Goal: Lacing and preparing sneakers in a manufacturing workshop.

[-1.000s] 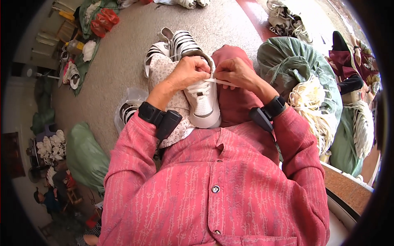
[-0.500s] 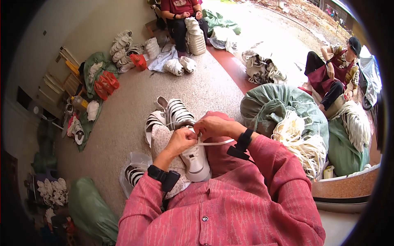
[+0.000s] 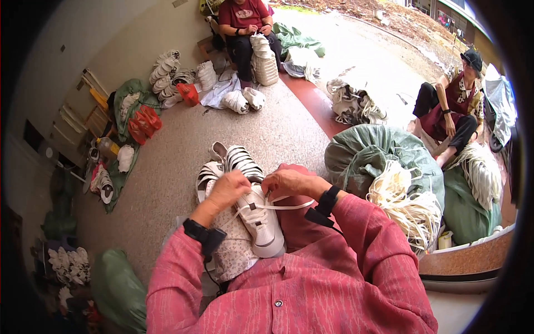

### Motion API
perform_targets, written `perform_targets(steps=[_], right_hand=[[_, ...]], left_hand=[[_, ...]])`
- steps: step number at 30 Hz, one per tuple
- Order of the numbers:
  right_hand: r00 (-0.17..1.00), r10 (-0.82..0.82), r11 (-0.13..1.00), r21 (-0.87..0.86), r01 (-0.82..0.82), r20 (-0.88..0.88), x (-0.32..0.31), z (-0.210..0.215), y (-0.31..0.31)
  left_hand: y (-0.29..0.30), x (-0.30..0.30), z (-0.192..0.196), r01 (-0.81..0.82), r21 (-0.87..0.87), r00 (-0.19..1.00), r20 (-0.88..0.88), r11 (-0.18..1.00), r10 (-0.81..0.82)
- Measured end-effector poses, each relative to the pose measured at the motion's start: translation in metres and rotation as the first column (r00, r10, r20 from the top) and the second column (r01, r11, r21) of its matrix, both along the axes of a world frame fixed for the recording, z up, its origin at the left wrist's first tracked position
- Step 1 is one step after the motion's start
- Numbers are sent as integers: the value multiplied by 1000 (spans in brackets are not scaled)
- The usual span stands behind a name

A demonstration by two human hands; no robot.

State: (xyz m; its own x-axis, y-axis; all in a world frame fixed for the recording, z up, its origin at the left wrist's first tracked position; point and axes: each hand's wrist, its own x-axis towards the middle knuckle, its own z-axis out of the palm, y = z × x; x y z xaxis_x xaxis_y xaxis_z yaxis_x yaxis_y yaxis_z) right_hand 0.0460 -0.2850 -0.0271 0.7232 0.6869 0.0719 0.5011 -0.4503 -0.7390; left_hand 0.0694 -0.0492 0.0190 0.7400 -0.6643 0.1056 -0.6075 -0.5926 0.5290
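A white sneaker (image 3: 266,231) with a grey toe edge lies across my lap, its toe toward me. A flat white shoelace (image 3: 286,207) loops out to the right from its eyelets. Above the shoe's right edge, my right hand (image 3: 289,182) is closed, thumb and fingers pinched at the lace. My left hand (image 3: 227,190) is also closed, at the upper left of the shoe and apart from the right; a strand of lace runs toward it, though its fingertips are partly hidden. Just beyond the hands lie stacked striped shoe uppers (image 3: 243,158). Patterned cloth (image 3: 236,245) covers my left leg.
To my right stands a green sack (image 3: 384,142) with a bundle of white laces (image 3: 403,200) on it. One person (image 3: 247,28) works at a shoe stack ahead; another (image 3: 459,103) sits at the right. More shoes (image 3: 167,69) and a green bag (image 3: 119,286) lie left.
My left hand has moved up and left, away from the right hand, uncovering more of the sneaker's lacing. The right hand stays nearly in place. The seated person at the right has straightened up.
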Motion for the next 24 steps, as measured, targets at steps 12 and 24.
perform_targets(steps=[12, 24], right_hand=[[999, -1, 998, 67, 5, -48, -2, 3, 2], [966, 40, 959, 281, 35, -256, -10, -7, -2]], left_hand=[[171, 59, 53, -723, -141, 541, 494, 677, 681], [80, -109, -34, -510, -317, 827, -437, 800, 354]])
